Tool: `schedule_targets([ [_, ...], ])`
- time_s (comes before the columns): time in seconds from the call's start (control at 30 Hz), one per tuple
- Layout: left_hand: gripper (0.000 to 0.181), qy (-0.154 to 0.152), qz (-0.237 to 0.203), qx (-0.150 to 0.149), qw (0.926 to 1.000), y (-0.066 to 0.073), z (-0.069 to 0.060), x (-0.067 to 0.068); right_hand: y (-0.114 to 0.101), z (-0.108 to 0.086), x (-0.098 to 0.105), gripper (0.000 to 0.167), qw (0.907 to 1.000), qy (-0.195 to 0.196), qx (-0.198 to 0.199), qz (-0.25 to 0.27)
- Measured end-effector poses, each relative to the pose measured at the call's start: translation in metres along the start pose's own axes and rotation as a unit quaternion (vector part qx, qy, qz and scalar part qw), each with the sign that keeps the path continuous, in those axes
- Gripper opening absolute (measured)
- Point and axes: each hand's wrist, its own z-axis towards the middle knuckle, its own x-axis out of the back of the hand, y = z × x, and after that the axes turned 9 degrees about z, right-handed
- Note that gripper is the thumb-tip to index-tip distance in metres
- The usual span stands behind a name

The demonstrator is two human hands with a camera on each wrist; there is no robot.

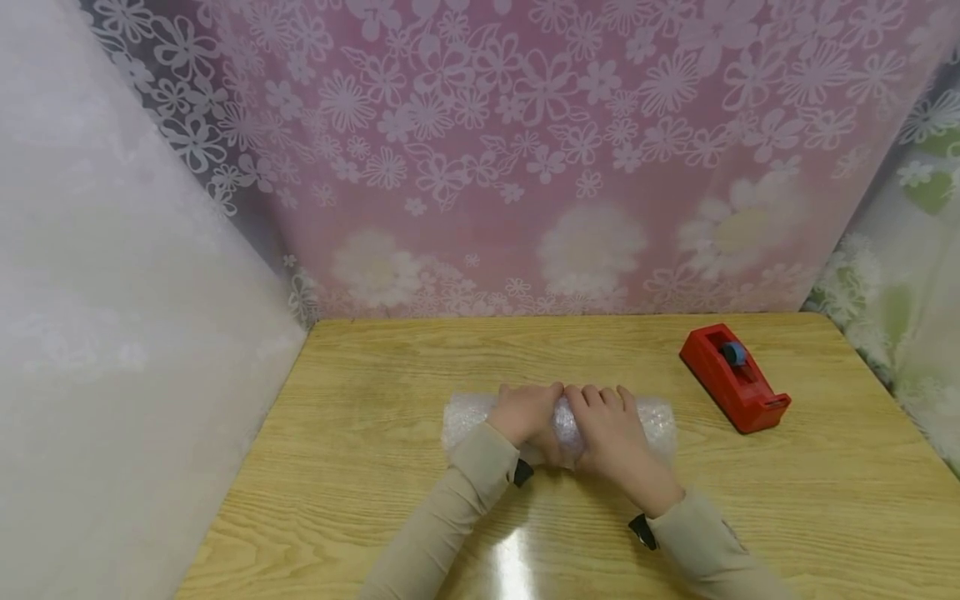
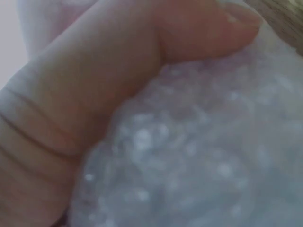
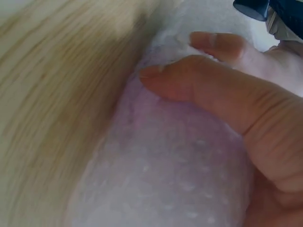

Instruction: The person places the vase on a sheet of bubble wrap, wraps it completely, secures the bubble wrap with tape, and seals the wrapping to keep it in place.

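A roll of bubble wrap (image 1: pixel 467 417) lies crosswise on the wooden table, with a faint purple tint at its middle. My left hand (image 1: pixel 527 417) grips it left of centre, fingers over the far side and thumb on the near side. Close beside it, my right hand (image 1: pixel 611 429) holds the roll right of centre in the same way. In the left wrist view the thumb (image 2: pixel 203 30) presses along the bubble wrap (image 2: pixel 189 151). The right wrist view has both thumbs on the roll (image 3: pixel 165 175). Whatever may be inside the wrap is hidden.
A red tape dispenser (image 1: pixel 735 379) with a blue-cored roll stands at the right rear of the wooden table (image 1: pixel 360 483). Flowered pink curtain (image 1: pixel 525 167) hangs behind the far edge. White sheeting (image 1: pixel 135 250) closes off the left side, and patterned sheeting (image 1: pixel 900 292) the right.
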Motion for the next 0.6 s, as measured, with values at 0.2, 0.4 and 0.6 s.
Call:
schedule_targets([
  [0.2, 0.098, -0.001, 0.006, 0.016, 0.9999, 0.003, -0.002, 0.000, 0.005, 0.000, -0.003, 0.093, 0.9997, 0.014, 0.017, 0.009],
  [0.4, 0.104, 0.004, 0.023, 0.027, 0.9994, 0.004, -0.004, -0.004, 0.007, 0.002, -0.002, 0.090, 0.9995, 0.006, 0.019, 0.023],
  [0.6, 0.115, 0.020, 0.045, 0.036, 0.9981, 0.005, -0.002, -0.010, 0.006, 0.005, 0.001, 0.091, 0.9995, -0.017, 0.009, 0.025],
])
